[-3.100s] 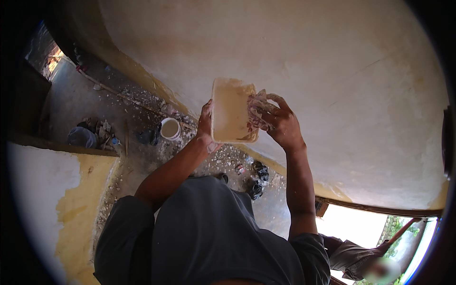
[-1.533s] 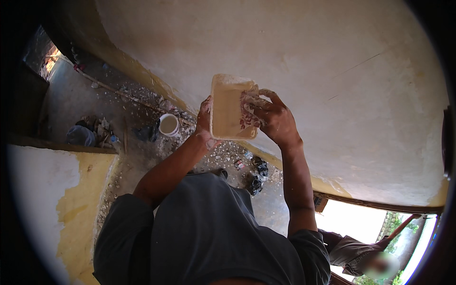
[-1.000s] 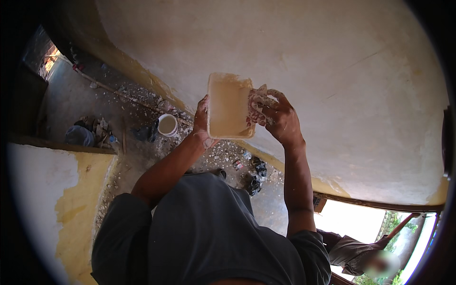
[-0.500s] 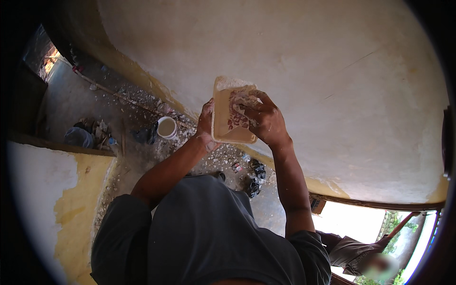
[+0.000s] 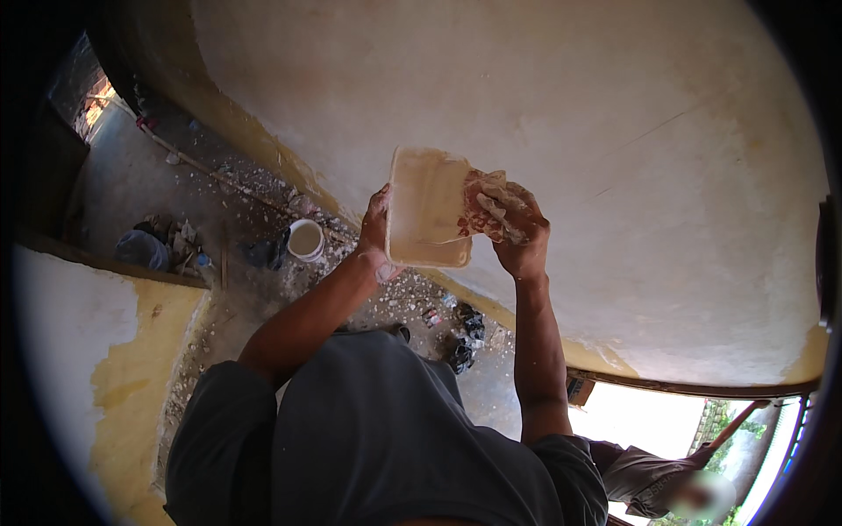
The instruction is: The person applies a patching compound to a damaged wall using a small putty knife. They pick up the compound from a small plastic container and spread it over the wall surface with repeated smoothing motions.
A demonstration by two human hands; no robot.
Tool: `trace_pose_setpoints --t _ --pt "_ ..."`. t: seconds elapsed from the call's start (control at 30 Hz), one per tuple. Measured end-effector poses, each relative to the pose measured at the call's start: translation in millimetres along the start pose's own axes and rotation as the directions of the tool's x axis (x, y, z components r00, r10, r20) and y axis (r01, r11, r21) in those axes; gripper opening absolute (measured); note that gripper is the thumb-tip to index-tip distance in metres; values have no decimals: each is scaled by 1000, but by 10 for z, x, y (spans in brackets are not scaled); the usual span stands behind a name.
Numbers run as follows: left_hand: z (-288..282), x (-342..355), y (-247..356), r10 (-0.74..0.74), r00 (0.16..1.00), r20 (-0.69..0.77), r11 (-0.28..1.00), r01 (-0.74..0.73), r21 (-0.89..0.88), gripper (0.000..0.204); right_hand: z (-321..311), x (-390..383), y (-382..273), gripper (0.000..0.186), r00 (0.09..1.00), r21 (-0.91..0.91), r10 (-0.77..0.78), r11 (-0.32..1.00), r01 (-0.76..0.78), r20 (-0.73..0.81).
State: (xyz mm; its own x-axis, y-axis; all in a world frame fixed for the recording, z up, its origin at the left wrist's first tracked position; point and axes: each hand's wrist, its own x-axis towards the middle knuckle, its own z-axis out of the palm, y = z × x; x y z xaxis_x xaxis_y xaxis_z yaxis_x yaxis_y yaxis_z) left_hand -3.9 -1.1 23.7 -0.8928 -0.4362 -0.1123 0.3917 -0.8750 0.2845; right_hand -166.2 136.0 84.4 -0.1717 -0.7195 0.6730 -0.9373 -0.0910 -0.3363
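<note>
A flat rectangular board (image 5: 426, 207), cream-coloured and smeared with plaster, is held up in front of a pale plastered wall (image 5: 561, 114). My left hand (image 5: 375, 230) grips the board's left edge. My right hand (image 5: 509, 232) is closed on a crumpled red-and-white cloth (image 5: 488, 203) pressed against the board's right side. Both arms rise from the lower edge, over my grey shirt.
A white bucket (image 5: 305, 239) stands on the debris-strewn floor below the wall. A heap of bags and rubble (image 5: 158, 246) lies to the left. Dark scraps (image 5: 465, 337) sit near the wall's foot. Another person (image 5: 653, 478) crouches at lower right. A yellow-patched wall (image 5: 132, 368) is at left.
The right hand with the cloth has slid back and forth over the board's face and now sits at its right edge. The board has tilted slightly; the left hand kept its grip.
</note>
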Motion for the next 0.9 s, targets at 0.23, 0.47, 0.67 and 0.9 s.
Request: trace_pose_setpoints --t 0.23,0.47,0.67,0.9 --pt "-39 -7 15 -16 998 58 999 18 -40 57 -60 -58 49 48 1000 17 4 1000 -4 -20" --pt "-44 4 28 -64 995 81 992 72 -108 59 -55 -133 22 41 999 -16 32 999 -33 -41" --pt "-56 78 13 -51 991 122 988 68 -140 61 -94 -248 140 50 999 -142 20 990 -15 34" --pt "-116 21 35 -20 1000 -2 998 20 -67 57 -127 -271 115 52 999 -210 -43 977 36 -29"
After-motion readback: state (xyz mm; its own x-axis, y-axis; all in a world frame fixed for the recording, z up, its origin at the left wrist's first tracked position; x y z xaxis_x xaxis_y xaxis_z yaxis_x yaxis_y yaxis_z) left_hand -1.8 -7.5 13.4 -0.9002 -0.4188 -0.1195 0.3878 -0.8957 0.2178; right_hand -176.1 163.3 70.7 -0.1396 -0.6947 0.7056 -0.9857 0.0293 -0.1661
